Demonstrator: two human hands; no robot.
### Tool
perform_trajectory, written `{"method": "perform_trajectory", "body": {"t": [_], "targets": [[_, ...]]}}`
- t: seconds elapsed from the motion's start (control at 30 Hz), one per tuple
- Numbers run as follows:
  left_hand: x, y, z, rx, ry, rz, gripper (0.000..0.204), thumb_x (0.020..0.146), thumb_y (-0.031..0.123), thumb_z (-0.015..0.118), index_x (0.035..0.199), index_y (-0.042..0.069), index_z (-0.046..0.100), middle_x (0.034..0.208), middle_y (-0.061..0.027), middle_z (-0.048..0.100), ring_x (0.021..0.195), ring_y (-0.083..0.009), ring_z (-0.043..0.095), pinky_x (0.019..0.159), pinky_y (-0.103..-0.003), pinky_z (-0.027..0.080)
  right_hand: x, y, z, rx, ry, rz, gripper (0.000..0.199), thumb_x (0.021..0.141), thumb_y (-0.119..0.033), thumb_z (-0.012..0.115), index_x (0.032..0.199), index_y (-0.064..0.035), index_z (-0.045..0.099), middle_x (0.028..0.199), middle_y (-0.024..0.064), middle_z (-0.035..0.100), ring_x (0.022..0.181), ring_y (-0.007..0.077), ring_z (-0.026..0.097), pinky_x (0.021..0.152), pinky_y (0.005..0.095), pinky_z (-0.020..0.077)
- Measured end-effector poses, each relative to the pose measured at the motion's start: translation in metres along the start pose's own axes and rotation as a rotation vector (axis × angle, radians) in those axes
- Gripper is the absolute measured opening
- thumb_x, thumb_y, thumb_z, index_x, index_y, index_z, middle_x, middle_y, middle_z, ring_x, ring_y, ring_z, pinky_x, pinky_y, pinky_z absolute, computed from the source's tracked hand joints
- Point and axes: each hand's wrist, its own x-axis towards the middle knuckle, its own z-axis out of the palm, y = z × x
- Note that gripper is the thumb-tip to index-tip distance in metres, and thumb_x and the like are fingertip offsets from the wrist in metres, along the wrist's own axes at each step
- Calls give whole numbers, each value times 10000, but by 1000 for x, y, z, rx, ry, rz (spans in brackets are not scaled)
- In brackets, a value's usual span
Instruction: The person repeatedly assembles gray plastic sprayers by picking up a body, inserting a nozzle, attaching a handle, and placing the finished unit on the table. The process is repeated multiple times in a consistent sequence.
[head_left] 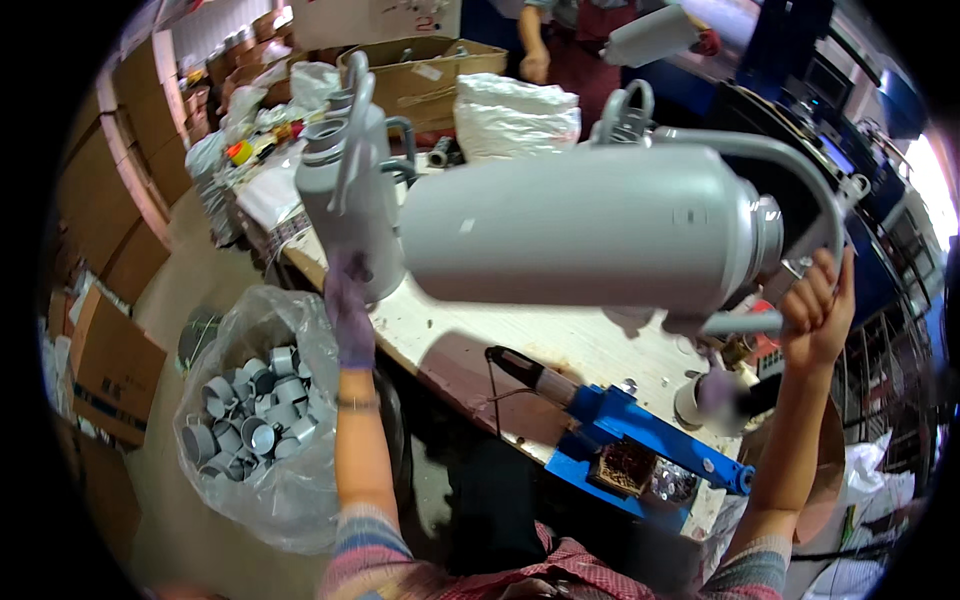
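In my right hand (822, 312) is the loop handle of a large matte grey bottle (570, 230). It hangs sideways above the table, its open threaded neck toward that hand and its base to the left. My left hand (350, 322), in a thin purple glove, is closed against the lower side of a grey bottle (345, 195) that stands upright at the table's left edge; some of its fingers are hidden. This upright bottle has an open neck, with a grey loop handle in front of it. Another grey handle shows behind it.
A blue bench fixture (640, 440) with a small parts tray sits at the table's near edge. On the floor to the left, a clear plastic bag (300, 510) holds many grey cups or caps. A white sack (515, 115) and a cardboard box (425, 85) stand beyond, before another person (592, 60) holding a bottle.
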Motion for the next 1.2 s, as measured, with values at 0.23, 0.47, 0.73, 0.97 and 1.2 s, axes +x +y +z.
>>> {"method": "perform_trajectory", "body": {"t": [0.23,0.47,0.73,0.97,1.2], "targets": [[-175,89,47,543,-249,84,325,1029,189,452,1082,-73,636,988,-144,695,868,-225,667,792,-341,501,-134,24,3,-552,132,-383,615,1038,-530,314,1334,-25,501,1040,160,675,929,222,643,881,380,487],[-263,129,68,501,-827,-135,302,1007,164,432,1059,-60,628,940,-180,695,849,-311,698,760,-334,517,-312,-43,-20,-1148,303,-282,930,803,-685,626,1380,4,388,1283,205,509,1156,283,523,1025,409,383],[-312,-49,181,950,-1445,164,313,929,226,584,1198,66,613,1101,-204,646,1006,-355,627,907,-436,496,-534,-103,-76,-895,1246,-475,527,976,-447,468,1250,2,500,1205,133,555,1078,232,561,993,363,423],[-331,-92,206,1079,-1538,-19,414,849,247,670,1235,98,642,1069,-196,690,991,-352,654,903,-436,507,-637,-106,-79,-627,1556,-602,522,979,-445,465,1251,-1,503,1207,129,558,1079,229,562,992,363,425],[-317,-50,198,1064,-1211,84,159,825,173,683,942,78,735,939,-131,710,860,-324,661,789,-397,518,-637,-82,-109,-461,1557,-588,518,981,-443,462,1251,-4,507,1209,125,561,1081,227,564,992,362,427]]}}
